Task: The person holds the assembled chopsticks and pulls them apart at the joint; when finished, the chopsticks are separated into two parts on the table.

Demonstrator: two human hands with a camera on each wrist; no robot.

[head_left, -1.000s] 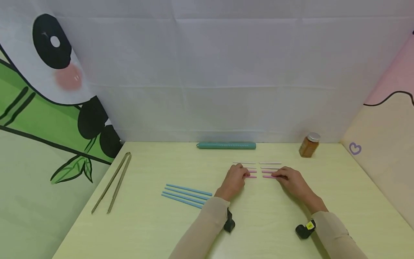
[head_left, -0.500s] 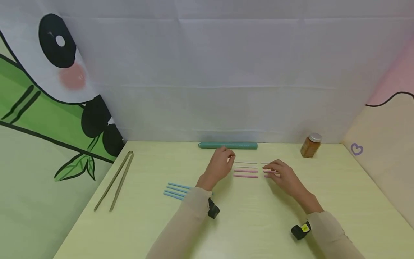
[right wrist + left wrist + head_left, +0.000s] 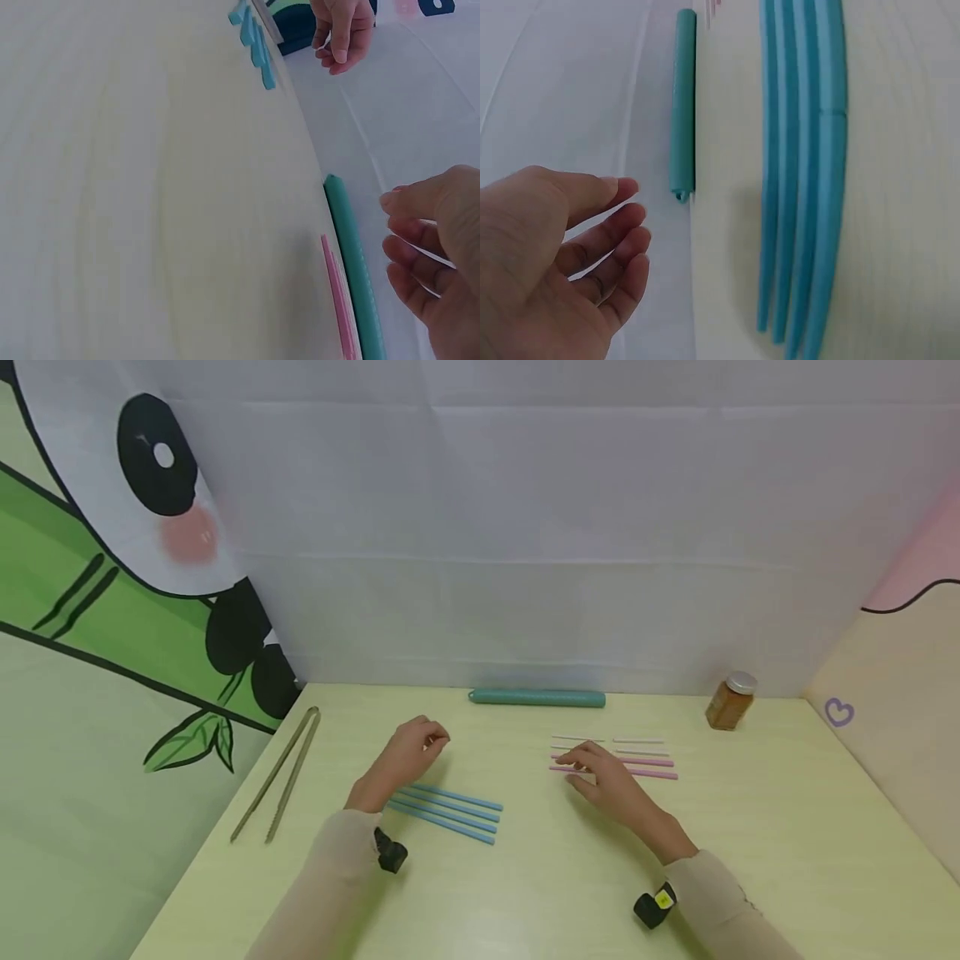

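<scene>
My left hand point(image 3: 408, 753) hovers above the far left ends of several blue chopsticks point(image 3: 450, 820), its fingers loosely bent with nothing between them. In the left wrist view, these chopsticks point(image 3: 806, 165) lie side by side and taper toward one end. My right hand point(image 3: 606, 783) is over the left part of a group of thin sticks, fingers loosely bent and holding nothing. Pink sticks point(image 3: 652, 775) make up the near rows of that group and thin whitish sticks point(image 3: 641, 741) the far rows. The hand partly hides the left-hand sticks.
A long teal tube point(image 3: 536, 697) with a small loop at one end lies along the back edge. A silver-lidded jar of brown contents point(image 3: 730, 702) stands at the back right. Metal tongs point(image 3: 288, 777) lie at the left. A light cloth point(image 3: 510, 527) rises behind the table.
Both hands have let go of the pink sticks. The left hand has travelled left to the blue chopsticks; the right hand has shifted left over the thin sticks. The head view has turned slightly left.
</scene>
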